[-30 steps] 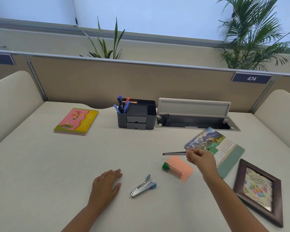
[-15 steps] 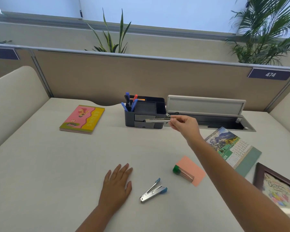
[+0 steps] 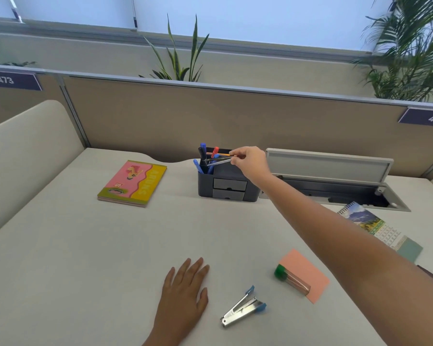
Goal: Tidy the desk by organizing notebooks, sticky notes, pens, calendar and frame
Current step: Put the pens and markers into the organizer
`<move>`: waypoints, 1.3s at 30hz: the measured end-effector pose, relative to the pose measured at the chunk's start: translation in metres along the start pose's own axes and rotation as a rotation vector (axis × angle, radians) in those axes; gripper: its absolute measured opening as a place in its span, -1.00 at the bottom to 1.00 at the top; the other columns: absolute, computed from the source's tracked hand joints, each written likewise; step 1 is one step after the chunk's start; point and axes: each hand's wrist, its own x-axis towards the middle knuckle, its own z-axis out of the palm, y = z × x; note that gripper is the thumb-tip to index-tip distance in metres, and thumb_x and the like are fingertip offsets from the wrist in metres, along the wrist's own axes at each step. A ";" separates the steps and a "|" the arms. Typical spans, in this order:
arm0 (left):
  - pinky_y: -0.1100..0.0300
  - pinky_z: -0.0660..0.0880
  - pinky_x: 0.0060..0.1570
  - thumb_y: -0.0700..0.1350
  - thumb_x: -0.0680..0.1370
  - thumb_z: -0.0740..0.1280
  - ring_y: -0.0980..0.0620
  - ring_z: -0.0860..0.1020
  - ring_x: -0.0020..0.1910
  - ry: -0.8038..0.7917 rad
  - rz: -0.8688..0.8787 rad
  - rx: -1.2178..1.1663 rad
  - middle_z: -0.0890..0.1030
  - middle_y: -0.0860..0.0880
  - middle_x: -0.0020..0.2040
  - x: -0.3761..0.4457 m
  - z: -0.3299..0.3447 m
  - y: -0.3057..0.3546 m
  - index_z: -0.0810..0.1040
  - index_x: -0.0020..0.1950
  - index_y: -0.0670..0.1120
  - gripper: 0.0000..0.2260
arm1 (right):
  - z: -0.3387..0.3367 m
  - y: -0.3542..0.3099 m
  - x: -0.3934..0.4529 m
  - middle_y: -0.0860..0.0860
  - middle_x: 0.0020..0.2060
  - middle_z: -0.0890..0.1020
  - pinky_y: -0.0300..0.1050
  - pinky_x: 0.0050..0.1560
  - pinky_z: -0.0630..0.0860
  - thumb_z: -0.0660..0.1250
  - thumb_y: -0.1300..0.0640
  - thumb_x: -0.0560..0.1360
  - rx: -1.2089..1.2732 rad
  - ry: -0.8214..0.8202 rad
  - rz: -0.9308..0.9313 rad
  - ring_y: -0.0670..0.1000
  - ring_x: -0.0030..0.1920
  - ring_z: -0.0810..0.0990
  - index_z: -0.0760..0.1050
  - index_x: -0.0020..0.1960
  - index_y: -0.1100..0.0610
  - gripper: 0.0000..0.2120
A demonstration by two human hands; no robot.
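Grey pen [image 3: 219, 160] in right-hand [image 3: 249, 162] pinch grip, now over the organizer [image 3: 225, 182]; left hand [image 3: 185, 293] still flat.

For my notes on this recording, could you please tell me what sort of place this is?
Most likely an open-plan office desk: a partition carries number plates, and a pen holder stands beside an open cable tray.

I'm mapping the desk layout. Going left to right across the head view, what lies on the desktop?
Notebook → left hand → desk organizer → stapler → pink sticky notes → calendar.
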 end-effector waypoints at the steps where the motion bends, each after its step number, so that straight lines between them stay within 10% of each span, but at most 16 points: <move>1: 0.17 -0.05 0.35 0.06 0.46 0.11 0.13 0.30 0.32 -0.001 0.002 0.000 0.50 0.15 0.29 0.001 0.001 0.000 0.43 0.27 0.12 -0.61 | 0.004 -0.001 0.003 0.10 0.00 0.66 -0.24 -0.09 0.46 0.30 0.23 0.50 -0.049 -0.019 -0.017 -0.03 -0.16 0.53 0.59 0.14 0.18 -0.77; 39: 0.15 -0.05 0.37 0.07 0.43 0.14 0.12 0.29 0.33 0.011 0.000 0.051 0.49 0.14 0.30 0.000 -0.001 0.001 0.45 0.27 0.11 -0.58 | 0.016 -0.004 0.023 -0.02 -0.15 0.49 -0.43 -0.29 0.30 0.31 0.26 0.44 -0.096 -0.007 -0.196 -0.10 -0.21 0.44 0.60 -0.06 0.14 -0.87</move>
